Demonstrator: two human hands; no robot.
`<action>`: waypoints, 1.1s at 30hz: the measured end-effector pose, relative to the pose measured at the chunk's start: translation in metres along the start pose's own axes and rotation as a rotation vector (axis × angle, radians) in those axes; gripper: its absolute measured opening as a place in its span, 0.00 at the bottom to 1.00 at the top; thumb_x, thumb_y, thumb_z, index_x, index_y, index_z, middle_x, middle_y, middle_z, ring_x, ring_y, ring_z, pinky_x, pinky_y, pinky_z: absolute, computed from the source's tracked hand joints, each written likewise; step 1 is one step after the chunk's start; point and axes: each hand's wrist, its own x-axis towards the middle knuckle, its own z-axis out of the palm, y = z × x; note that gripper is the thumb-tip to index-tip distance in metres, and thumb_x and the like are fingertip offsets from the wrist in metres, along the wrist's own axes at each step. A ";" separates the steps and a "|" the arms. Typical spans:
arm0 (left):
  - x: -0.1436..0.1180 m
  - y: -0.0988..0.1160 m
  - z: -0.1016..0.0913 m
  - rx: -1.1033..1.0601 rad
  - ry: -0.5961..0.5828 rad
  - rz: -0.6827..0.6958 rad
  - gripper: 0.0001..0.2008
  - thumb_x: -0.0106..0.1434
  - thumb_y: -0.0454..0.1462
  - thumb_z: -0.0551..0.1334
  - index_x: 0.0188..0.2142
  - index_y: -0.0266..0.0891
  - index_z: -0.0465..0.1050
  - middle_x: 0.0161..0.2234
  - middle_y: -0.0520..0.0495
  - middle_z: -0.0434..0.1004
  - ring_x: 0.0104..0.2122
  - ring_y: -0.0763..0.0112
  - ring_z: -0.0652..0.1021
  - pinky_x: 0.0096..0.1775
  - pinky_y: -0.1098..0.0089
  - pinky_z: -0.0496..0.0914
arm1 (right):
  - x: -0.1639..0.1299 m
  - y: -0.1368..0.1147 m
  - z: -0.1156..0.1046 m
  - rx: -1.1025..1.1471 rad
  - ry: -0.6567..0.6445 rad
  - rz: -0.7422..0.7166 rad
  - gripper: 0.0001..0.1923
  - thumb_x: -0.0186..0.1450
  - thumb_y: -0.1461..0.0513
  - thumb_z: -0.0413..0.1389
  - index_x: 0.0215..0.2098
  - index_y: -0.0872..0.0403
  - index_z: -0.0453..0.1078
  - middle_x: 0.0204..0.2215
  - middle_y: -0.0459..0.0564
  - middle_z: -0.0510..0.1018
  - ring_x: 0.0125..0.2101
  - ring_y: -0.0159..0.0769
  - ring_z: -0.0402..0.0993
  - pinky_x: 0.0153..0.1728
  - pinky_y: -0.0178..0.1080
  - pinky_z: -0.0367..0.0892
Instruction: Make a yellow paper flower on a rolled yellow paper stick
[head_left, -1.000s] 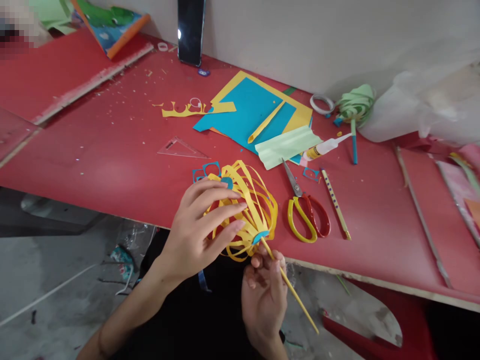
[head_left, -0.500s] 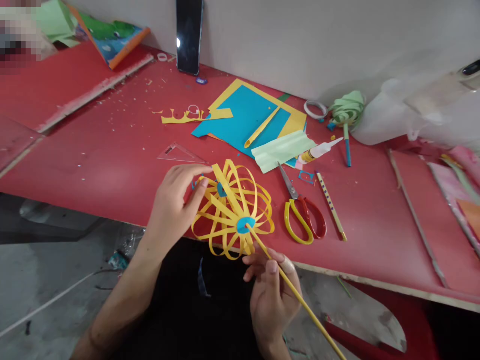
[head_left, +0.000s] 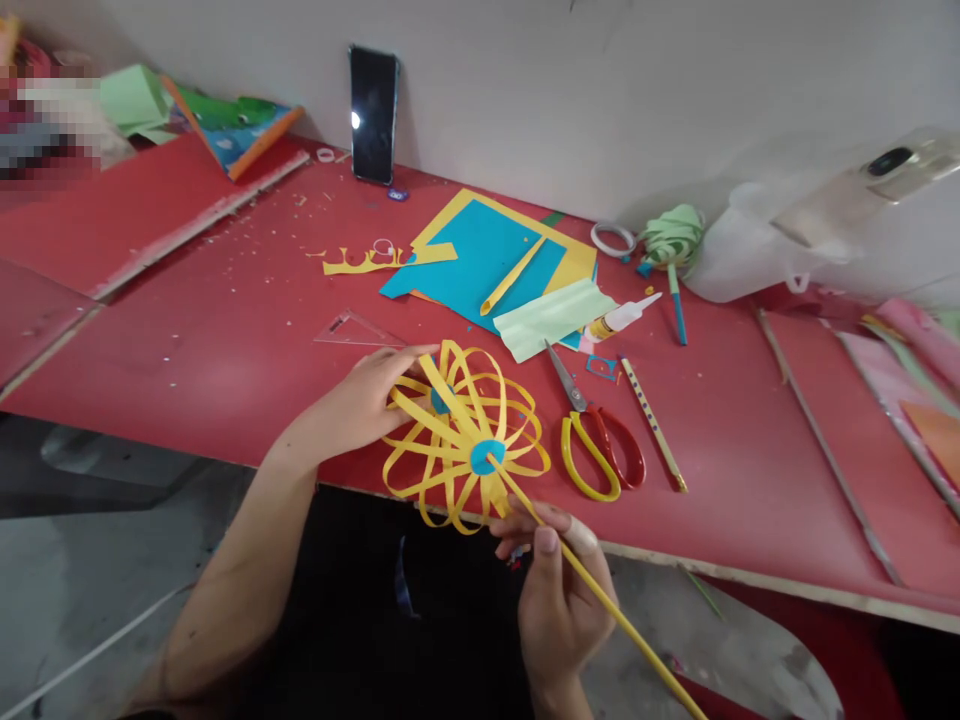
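Observation:
A round lantern of looped yellow paper strips (head_left: 514, 410) is between my hands at the table's front edge, with a blue paper disc (head_left: 486, 457) on its near side and another (head_left: 442, 398) on its far side. A long yellow stick (head_left: 637, 634) runs from the near disc toward the lower right. My right hand (head_left: 566, 590) pinches this stick between thumb and fingers. On the lantern's left side, my left hand (head_left: 367, 395) takes hold of the strips near the far disc; its thumb and fingertips are partly hidden behind them.
Open scissors (head_left: 592, 435) and a spotted pencil (head_left: 654, 425) lie to the right. Beyond are a glue bottle (head_left: 621, 319), pale green paper (head_left: 551, 318), blue sheets (head_left: 480, 245) and a clear set square (head_left: 356, 328). A phone (head_left: 373, 115) leans on the wall.
My left hand has shifted so its thumb and fingertips reach in behind the strips. The right hand keeps its pinch on the stick. The view has tilted up slightly.

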 end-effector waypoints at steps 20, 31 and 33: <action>0.084 0.009 -0.022 -0.041 -0.025 0.067 0.27 0.51 0.27 0.53 0.49 0.45 0.73 0.38 0.49 0.81 0.35 0.66 0.79 0.36 0.70 0.71 | 0.147 -0.046 0.027 -0.619 -0.469 -0.266 0.14 0.69 0.53 0.53 0.33 0.54 0.71 0.21 0.44 0.76 0.22 0.32 0.75 0.26 0.32 0.66; 0.099 0.003 -0.040 0.004 -0.218 0.240 0.33 0.50 0.26 0.52 0.56 0.47 0.67 0.53 0.50 0.74 0.50 0.65 0.74 0.48 0.68 0.69 | 0.164 -0.053 0.043 -0.717 -0.482 -0.406 0.17 0.69 0.53 0.53 0.29 0.55 0.72 0.20 0.45 0.76 0.22 0.30 0.74 0.25 0.32 0.63; 0.099 0.008 -0.052 0.016 -0.310 0.322 0.33 0.53 0.28 0.54 0.59 0.47 0.63 0.60 0.50 0.67 0.58 0.64 0.68 0.54 0.67 0.65 | 0.167 -0.052 0.045 -0.716 -0.493 -0.413 0.17 0.69 0.54 0.53 0.28 0.55 0.72 0.22 0.46 0.77 0.22 0.30 0.74 0.24 0.32 0.63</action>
